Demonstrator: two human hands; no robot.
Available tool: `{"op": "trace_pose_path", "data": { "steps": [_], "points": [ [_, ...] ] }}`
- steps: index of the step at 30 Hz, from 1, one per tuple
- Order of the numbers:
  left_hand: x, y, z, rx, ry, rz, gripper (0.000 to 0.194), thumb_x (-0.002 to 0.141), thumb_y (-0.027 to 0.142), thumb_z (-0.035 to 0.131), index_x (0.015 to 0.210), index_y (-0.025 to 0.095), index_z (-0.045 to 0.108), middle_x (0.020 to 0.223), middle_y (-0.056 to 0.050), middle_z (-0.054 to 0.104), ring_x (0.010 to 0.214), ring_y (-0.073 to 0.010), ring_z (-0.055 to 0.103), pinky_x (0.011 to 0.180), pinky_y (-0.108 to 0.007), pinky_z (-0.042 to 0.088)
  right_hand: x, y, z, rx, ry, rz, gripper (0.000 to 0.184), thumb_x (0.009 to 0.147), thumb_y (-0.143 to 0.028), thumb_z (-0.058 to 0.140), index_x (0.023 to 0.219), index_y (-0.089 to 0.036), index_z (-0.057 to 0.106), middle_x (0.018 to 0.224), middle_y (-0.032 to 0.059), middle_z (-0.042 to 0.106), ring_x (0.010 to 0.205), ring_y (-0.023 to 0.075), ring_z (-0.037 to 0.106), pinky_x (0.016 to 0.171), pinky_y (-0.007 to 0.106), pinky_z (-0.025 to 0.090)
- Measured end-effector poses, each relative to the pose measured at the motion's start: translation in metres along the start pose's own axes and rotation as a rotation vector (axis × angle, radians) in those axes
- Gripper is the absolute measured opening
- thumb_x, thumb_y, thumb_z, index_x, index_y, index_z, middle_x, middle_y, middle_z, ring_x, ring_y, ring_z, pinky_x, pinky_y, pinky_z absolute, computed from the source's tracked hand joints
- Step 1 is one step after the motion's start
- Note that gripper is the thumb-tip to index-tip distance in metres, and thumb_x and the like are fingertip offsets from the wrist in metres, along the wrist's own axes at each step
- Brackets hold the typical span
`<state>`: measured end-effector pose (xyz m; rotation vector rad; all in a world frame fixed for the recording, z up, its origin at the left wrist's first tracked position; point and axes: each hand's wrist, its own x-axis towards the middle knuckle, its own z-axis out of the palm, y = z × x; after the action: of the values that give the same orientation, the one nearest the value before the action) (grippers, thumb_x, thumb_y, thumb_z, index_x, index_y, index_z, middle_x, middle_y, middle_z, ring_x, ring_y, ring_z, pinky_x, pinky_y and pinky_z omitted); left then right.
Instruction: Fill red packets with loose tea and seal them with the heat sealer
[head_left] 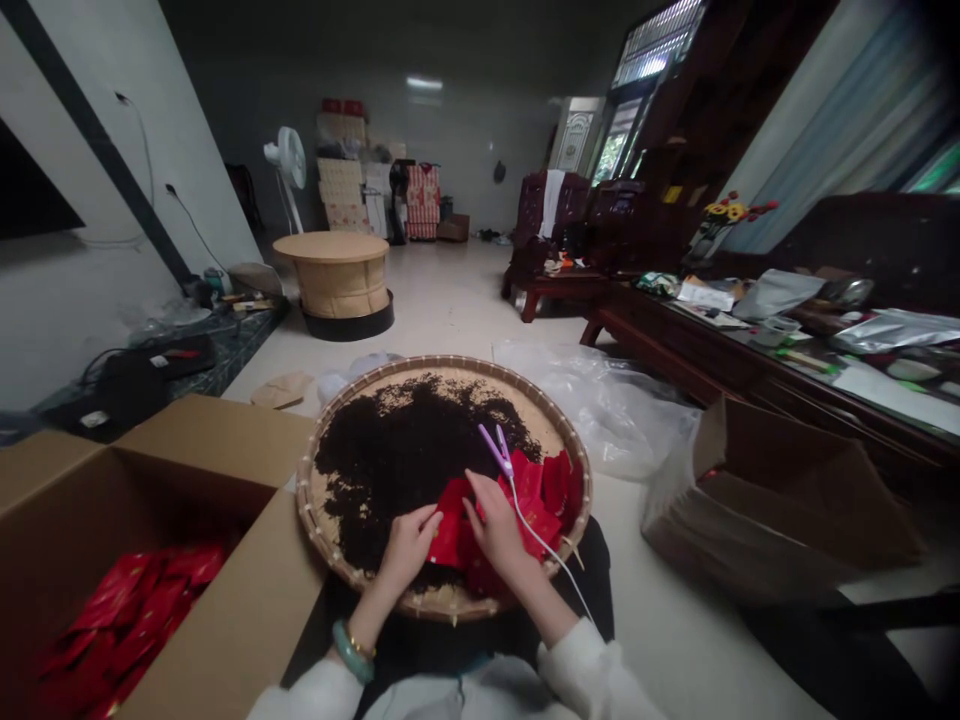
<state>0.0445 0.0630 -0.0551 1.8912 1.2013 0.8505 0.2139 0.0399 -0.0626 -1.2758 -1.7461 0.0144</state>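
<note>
Starting left of the woven tray: an open cardboard box stands against its rim, and a heap of red packets lies in the box bottom. On the tray itself, a dark spread of loose tea leaves covers the left and middle. At the tray's near edge the left hand, jade bangle at the wrist, has its fingers curled onto the side of 1 red pouch, pinching it rather than gripping hard. Right of that, still over the tray, the right hand holds the pouch's other side, fingers bent, thumb on top. Just beyond the right hand a small purple sealer lies on the tray with its white cord trailing back over the wrist, beside a fan of more red pouches. My read: keep the pouch mouth level over the tray so stray leaves fall back in, and keep the cord clear of the leaves
</note>
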Motion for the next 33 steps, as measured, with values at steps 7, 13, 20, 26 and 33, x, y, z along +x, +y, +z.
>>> {"op": "trace_pose_path", "data": {
  "steps": [7,13,20,26,33],
  "points": [
    [0.001,-0.015,0.003,-0.158,0.089,-0.148,0.04,0.082,0.043,0.047,0.091,0.015,0.074,0.087,-0.01,0.074,0.076,-0.023,0.069,0.071,-0.03,0.054,0.009,0.013,0.019,-0.043,0.004,-0.136,0.048,0.092,-0.012,0.046,0.138,-0.025,0.044,0.118,0.0105,0.063,0.113,0.0227,0.057,0.092,0.043,0.053],
    [-0.008,-0.024,0.012,-0.187,0.062,-0.23,0.047,0.083,0.05,0.045,0.085,0.013,0.073,0.068,-0.007,0.07,0.063,-0.0189,0.065,0.06,-0.025,0.052,0.014,0.014,0.011,0.003,-0.036,-0.206,0.042,0.092,-0.011,0.046,0.133,-0.021,0.049,0.118,0.0115,0.062,0.113,0.0194,0.057,0.091,0.036,0.053],
    [-0.018,-0.027,0.012,-0.205,-0.067,-0.232,0.039,0.085,0.04,0.045,0.095,0.015,0.072,0.074,-0.007,0.071,0.069,-0.019,0.066,0.066,-0.025,0.051,0.007,0.0,0.003,-0.054,-0.09,-0.159,0.013,0.09,-0.021,0.052,0.081,-0.015,0.059,0.077,0.0075,0.055,0.071,0.0164,0.049,0.056,0.027,0.044],
    [-0.029,-0.031,0.018,-0.162,-0.265,-0.231,0.029,0.082,0.03,0.046,0.079,0.012,0.069,0.067,-0.004,0.065,0.063,-0.0158,0.058,0.06,-0.022,0.045,-0.025,-0.006,0.008,-0.002,-0.143,-0.253,0.011,0.089,-0.013,0.05,0.08,-0.016,0.055,0.079,0.0064,0.063,0.072,0.0167,0.045,0.064,0.03,0.042],
    [-0.077,-0.036,0.047,-0.377,-0.402,-0.397,0.038,0.08,0.045,0.056,0.08,0.01,0.07,0.068,-0.005,0.065,0.067,-0.0176,0.059,0.064,-0.026,0.048,-0.074,-0.022,-0.013,0.034,-0.233,-0.225,0.007,0.088,-0.011,0.05,0.09,-0.016,0.054,0.082,0.0063,0.065,0.076,0.0178,0.05,0.074,0.034,0.046]
  ]
}}
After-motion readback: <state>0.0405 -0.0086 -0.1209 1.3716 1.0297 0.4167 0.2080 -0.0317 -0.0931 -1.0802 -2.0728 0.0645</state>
